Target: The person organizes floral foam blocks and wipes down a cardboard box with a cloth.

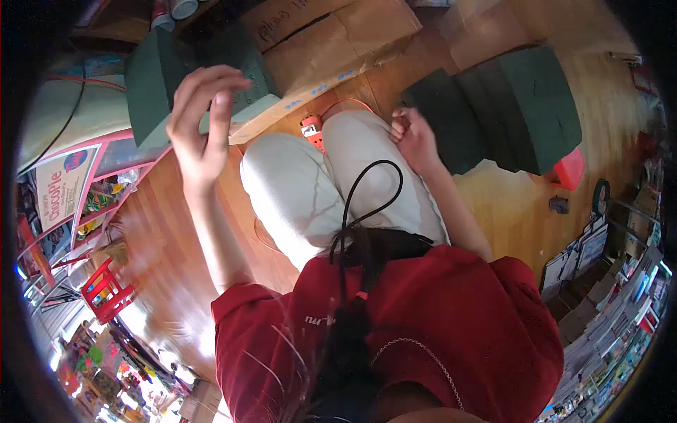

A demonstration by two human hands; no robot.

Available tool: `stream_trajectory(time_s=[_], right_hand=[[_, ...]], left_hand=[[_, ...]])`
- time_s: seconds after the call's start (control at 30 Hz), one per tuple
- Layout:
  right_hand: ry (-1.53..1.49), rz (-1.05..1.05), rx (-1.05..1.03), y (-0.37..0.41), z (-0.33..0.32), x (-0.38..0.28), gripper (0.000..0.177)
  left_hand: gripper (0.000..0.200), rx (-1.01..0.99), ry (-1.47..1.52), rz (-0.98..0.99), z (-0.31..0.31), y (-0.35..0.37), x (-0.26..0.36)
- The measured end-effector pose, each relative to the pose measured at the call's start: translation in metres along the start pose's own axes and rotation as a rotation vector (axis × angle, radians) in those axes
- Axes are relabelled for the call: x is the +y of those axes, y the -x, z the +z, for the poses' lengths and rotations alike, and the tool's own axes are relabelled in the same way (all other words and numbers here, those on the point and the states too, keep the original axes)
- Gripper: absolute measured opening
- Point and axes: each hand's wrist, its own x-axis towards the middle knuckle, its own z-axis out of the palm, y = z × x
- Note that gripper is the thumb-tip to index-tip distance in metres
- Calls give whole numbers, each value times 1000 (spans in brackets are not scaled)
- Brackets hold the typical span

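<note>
The left hand (204, 120) is raised at ten o'clock, its fingers loosely bent and spread, holding nothing. Just past it at eleven o'clock a green foam block (149, 88) leans on a cardboard box (331, 42). The right hand (412, 137) rests curled tight on the knee (367, 151); whether it grips anything I cannot tell. Dark foam blocks (515, 106) stand on the floor (515, 204) at two o'clock.
</note>
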Motion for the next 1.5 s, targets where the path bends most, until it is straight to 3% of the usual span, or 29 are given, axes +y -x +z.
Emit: stream_trajectory(time_s=[0.07,0.1,0.13,0.2,0.23,0.3,0.4,0.5,0.53,0.67,0.9,1.0,1.3,1.5], right_hand=[[-20,-25,162,-2,-4,4,27],[-29,-31,237,-3,-6,3,26],[238,-115,253,0,-5,3,21],[551,-144,309,12,17,-7,17],[707,-155,330,18,30,-15,15],[908,-251,323,22,50,-34,13],[909,-309,333,22,59,-61,12],[837,-351,351,18,53,-64,14],[823,-353,326,16,50,-63,13],[841,-391,260,12,44,-57,13],[847,-380,177,18,48,-65,13],[837,-387,176,22,44,-66,13],[768,-513,244,41,39,-81,13],[556,-650,370,79,35,-89,12]], left_hand=[[22,19,50,-36,5,-6,-24],[21,9,89,-155,15,-9,-32],[20,-48,83,-229,28,-9,-47],[18,-261,-272,-229,58,0,-78],[18,-227,-567,-35,70,13,-87],[20,-130,-577,-77,77,26,-100],[26,56,-398,-324,60,40,-100],[38,147,-638,-470,66,53,-102],[56,94,-764,-522,74,58,-107],[82,-98,-957,-746,106,58,-126],[90,-231,-1046,-788,122,51,-138],[92,-309,-972,-1011,126,46,-144],[92,-100,-833,-1235,132,34,-142],[94,10,-803,-1196,142,38,-149]])
